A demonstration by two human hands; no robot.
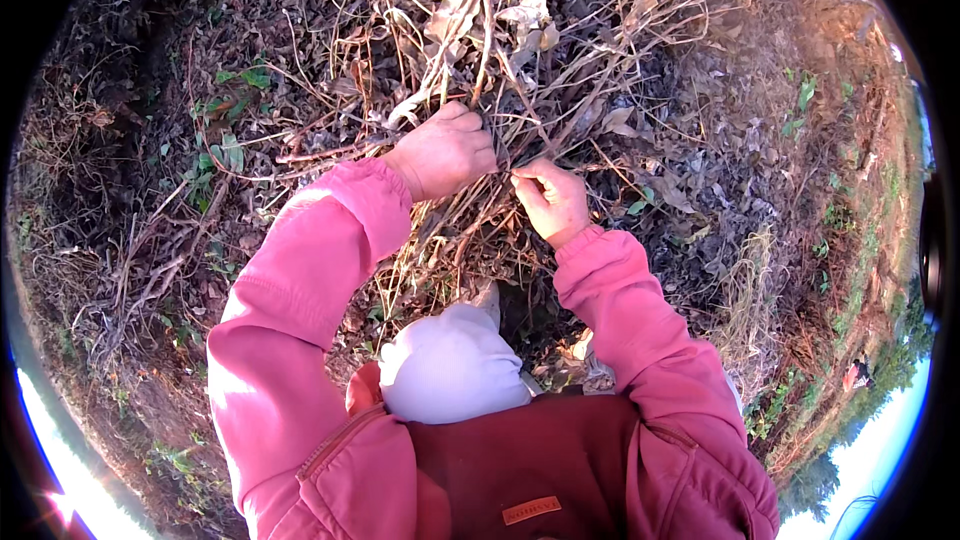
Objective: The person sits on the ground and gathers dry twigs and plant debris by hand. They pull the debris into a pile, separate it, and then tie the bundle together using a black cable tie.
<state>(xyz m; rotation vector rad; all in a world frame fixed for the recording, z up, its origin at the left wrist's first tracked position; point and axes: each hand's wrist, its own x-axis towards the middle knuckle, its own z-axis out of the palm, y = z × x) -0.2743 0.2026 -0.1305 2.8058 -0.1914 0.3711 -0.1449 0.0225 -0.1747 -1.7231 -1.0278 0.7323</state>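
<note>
A bundle of dry, leafless vine stems (480, 214) lies before me, spreading away towards the top of the view. My left hand (448, 151) is closed in a fist over the bundle, its back turned up, so what lies inside the fingers is mostly hidden. Close to its right, my right hand (553, 199) pinches a thin strand (504, 171) between thumb and forefinger. That strand runs into the small gap between both hands, and whether it is a stem or a tie is too fine to tell. Curled dry leaves (525, 15) hang among the stems.
Dead leaf litter (675, 165) covers the ground around the bundle. Loose twigs (161, 270) lie on the left, with green leaves (232, 154) nearby. A tuft of dry grass (750, 285) is at right. White fabric (450, 367), apparently over my knee, rises below the bundle.
</note>
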